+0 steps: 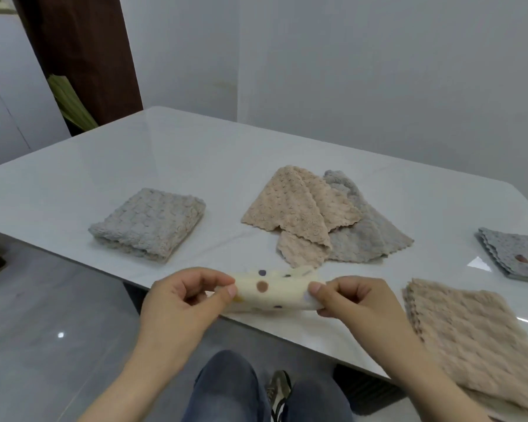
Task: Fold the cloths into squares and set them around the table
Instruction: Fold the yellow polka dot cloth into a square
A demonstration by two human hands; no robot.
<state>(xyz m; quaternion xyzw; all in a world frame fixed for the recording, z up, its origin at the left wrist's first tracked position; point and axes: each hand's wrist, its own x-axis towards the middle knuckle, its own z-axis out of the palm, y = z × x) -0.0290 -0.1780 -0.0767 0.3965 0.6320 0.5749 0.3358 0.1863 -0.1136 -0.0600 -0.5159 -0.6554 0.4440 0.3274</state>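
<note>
**A:** In the head view, what do the hands hold?

**B:** The left hand [177,303] and the right hand [351,303] each pinch one end of the dotted cloth [272,292]. The thumb is on top and the other fingers are curled under. On both sides it is a narrow, closed pinch.

**A:** Where is this cloth?

**B:** It is between the two hands, at the near edge of the table [165,153] (I cannot tell if it touches the top). It looks like a narrow band. Its long axis goes straight from one hand to the other.

**A:** And around the grip?

**B:** Beyond the grip, a little to the right-hand side, a loose beige cloth [290,208] lies over a loose grey cloth [369,233]. Beyond the left hand, well apart, there is a folded grey square [148,223]. Outside the right hand, near it, a flat tan cloth [476,339] lies on the table. Farther out is a small grey square [512,257].

**A:** What does the next move depend on?

**B:** I think it depends on that long axis. One end must travel along it to meet the other end, and this makes the square. Both hands are equally near. For the loose pile afterwards, the right hand is slightly nearer.
</note>
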